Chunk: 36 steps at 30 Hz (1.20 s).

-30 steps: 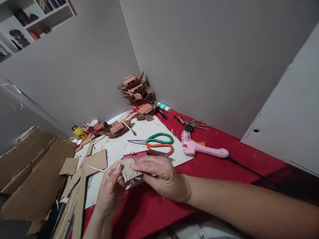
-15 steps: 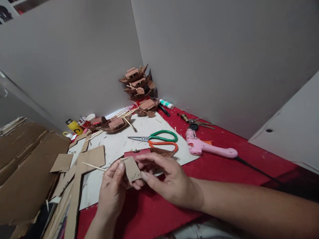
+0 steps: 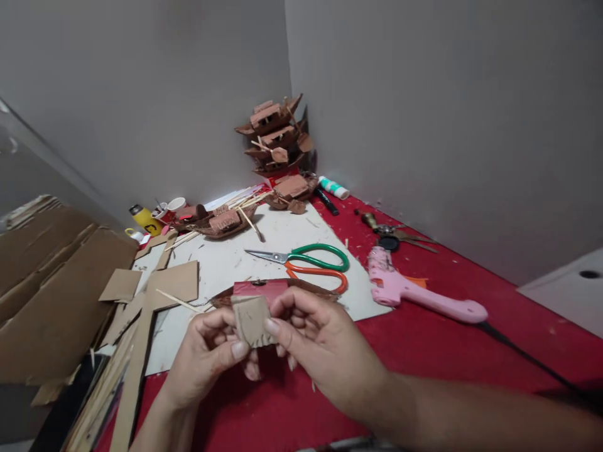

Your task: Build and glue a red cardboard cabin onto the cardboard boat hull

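A small piece of cardboard point(image 3: 253, 319) with a torn, ridged lower edge is pinched between both my hands. My left hand point(image 3: 207, 355) grips its left side, thumb near the lower corner. On the right side, my right hand point(image 3: 325, 345) holds it with thumb and fingers. Just behind the piece lies a brown model boat point(image 3: 301, 290) with a red panel point(image 3: 259, 289), partly hidden by my hands. Scissors point(image 3: 306, 257) with one green and one orange handle rest beyond the boat, blades pointing left.
A pink glue gun point(image 3: 414, 292) with a black cord lies on the red tabletop point(image 3: 330, 420) at right. Cardboard strips point(image 3: 141, 339) and large cardboard sheets point(image 3: 56, 282) fill the left. Finished model boats point(image 3: 277, 135) are stacked in the corner, near a yellow bottle point(image 3: 146, 220).
The cardboard piece has turned more upright and squarer to view, with my left thumb now lower on it. The head view has shifted, showing more of the boat behind my hands.
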Each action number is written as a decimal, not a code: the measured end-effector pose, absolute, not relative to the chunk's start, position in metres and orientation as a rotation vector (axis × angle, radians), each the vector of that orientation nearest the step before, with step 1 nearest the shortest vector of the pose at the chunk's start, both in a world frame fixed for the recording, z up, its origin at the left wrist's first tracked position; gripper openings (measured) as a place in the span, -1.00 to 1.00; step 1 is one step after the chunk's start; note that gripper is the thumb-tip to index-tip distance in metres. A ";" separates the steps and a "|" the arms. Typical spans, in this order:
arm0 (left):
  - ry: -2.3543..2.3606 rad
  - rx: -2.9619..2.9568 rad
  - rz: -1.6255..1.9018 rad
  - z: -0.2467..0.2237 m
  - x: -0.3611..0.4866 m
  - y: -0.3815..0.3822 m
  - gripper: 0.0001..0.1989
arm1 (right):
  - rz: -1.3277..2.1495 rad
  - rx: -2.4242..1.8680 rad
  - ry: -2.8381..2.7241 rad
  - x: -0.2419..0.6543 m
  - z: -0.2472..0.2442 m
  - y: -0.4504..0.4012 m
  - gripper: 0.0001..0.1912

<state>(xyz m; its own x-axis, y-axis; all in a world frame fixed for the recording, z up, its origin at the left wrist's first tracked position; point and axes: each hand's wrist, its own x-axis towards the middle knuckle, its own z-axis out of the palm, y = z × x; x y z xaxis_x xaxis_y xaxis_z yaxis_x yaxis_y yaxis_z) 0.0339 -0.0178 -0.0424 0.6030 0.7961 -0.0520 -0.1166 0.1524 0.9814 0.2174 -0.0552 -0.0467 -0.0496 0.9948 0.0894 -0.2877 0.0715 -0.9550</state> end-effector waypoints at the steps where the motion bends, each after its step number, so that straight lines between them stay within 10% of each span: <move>1: 0.669 1.246 0.730 -0.043 0.033 -0.017 -0.85 | 1.331 -0.906 -1.081 0.217 -0.046 -0.057 -0.77; 25: 0.488 0.978 0.686 -0.049 0.040 -0.021 -0.41 | 1.399 -1.062 -1.330 0.220 -0.062 -0.058 -0.61; 36: 0.469 1.035 0.700 -0.045 0.040 -0.021 -0.52 | 1.410 -0.988 -1.288 0.214 -0.050 -0.057 -0.56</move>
<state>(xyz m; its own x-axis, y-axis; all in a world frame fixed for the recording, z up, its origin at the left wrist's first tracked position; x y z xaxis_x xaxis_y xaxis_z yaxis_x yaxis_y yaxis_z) 0.0398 -0.0211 -0.0451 0.6946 0.7187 -0.0302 -0.3010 0.3285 0.8952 0.2141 -0.0565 -0.0503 -0.2204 0.9748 0.0347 -0.1227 0.0076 -0.9924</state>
